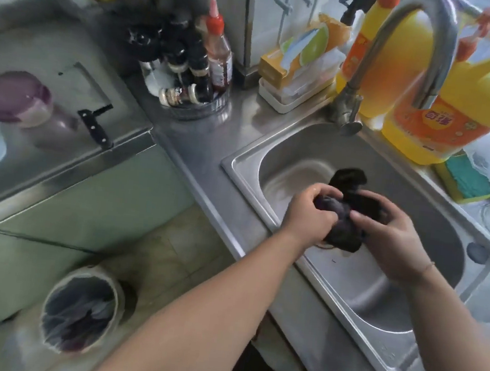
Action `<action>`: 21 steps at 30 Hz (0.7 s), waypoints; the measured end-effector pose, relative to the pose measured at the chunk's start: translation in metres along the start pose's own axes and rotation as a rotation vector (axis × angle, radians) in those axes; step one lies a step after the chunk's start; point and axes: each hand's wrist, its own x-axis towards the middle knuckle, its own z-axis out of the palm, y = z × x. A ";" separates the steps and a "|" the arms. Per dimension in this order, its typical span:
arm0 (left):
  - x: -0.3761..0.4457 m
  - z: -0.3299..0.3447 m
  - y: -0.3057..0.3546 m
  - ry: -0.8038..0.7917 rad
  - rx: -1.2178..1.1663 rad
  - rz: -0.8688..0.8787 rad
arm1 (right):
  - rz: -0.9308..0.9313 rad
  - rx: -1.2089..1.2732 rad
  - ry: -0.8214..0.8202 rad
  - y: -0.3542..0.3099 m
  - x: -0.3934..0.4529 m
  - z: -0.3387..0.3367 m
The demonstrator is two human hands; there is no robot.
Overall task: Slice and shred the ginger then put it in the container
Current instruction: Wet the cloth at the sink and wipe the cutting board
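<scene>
Over the steel sink [433, 223], both my hands hold a dark, wet cloth [344, 223]. My left hand [310, 213] grips its left end with curled fingers. My right hand [395, 240] grips the right end, thumb across the bunched cloth. A knife with a black handle [94, 125] lies on the steel counter at the left, beside a purple lidded container [17, 98]. No ginger is in view.
A curved tap [403, 45] arches over the sink, no water running. Yellow detergent bottles [446, 94], a sponge [465, 181], a soap dish and a rack of sauce bottles [195, 68] line the back. A lined bin [82, 310] stands on the floor below.
</scene>
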 end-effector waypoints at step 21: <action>-0.411 -0.430 -0.113 0.723 -0.219 0.086 | 0.337 -0.427 -1.297 0.078 -0.261 0.533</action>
